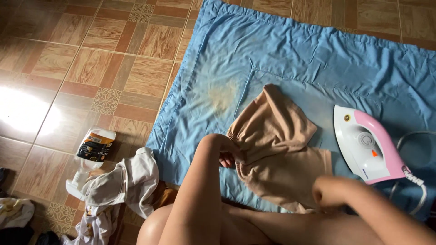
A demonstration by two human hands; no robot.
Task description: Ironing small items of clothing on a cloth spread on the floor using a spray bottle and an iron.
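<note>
Tiled floor (91, 68), blue blanket (281, 50); left hand (227, 152) and right hand (327, 190) both clenched on beige garment (277, 149), pink iron (368, 143) beside.

Blanket (290, 59) spread on the tiled floor (68, 68). Folded garment (277, 149) lies on the blanket, near its front edge. Iron (365, 143) on the blanket just right of the garment, cord (420, 190) trailing off right of the iron. Left hand (227, 152) touching the garment's left edge; right hand (329, 190) at the garment's front right corner. Left of the blanket, on the floor: spray bottle (91, 156) lying down, crumpled cloth (122, 183) between the bottle and the blanket.
</note>
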